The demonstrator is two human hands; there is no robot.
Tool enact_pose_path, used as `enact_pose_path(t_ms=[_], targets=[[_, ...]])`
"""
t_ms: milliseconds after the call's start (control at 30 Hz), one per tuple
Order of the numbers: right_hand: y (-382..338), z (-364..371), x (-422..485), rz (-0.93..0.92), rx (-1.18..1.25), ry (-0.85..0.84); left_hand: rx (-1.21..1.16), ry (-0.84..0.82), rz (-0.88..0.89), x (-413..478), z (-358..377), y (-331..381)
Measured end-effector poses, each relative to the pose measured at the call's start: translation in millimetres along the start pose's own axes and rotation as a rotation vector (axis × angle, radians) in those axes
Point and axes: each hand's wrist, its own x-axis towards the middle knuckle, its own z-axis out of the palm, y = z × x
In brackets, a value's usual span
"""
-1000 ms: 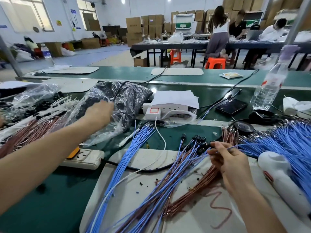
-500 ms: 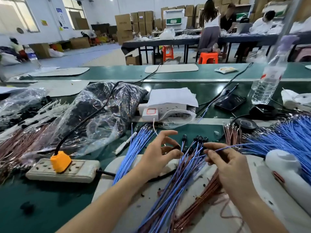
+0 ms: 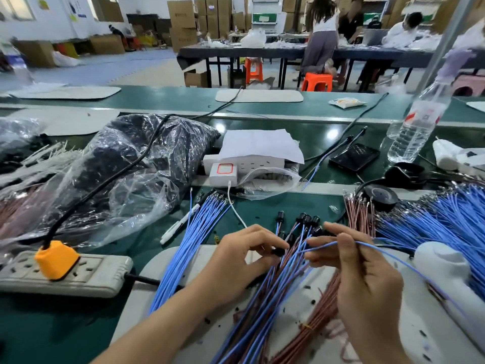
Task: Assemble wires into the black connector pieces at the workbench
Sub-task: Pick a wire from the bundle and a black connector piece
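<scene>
the left hand (image 3: 244, 256) pinches 1 black connector (image 3: 278, 251) between thumb and fingertips, its other fingers loosely curled, and holds it out toward the right hand (image 3: 362, 274). the right hand pinches 1 blue wire (image 3: 322, 245) between thumb and forefinger close to its free tip, with the other fingers curled beneath. the wire trails off to the right and near, over the white mat (image 3: 168, 292). tip and connector are close but apart, just above the mat at the centre of the bench, so the step in hand looks like lining up the tip for insertion. gripping just short of the tip likely keeps the thin wire from buckling when pushed.

between the hands lies a pile (image 3: 273, 298) of blue and brown wires whose far ends already carry connectors, the heads lying together. stock is laid within reach: a blue bundle (image 3: 194, 243) to the left, brown wires (image 3: 359, 216) and a blue heap (image 3: 446, 222) to the right, and a clear bag (image 3: 136, 164) of black pieces at far left. a power strip (image 3: 86, 271) sits at near left. many loose wires remain, so the job seems far from done. the next push needs the tip square to the hole; i cannot tell which hole it aims at.
</scene>
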Motion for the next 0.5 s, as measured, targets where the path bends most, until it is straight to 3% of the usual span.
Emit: enact_pose_path(t_ms=[500], targets=[[-5.6, 3.0, -6.1, -0.189, -0.149, -0.127, 0.053, 0.003, -0.002, -2.6, -0.9, 12.0]])
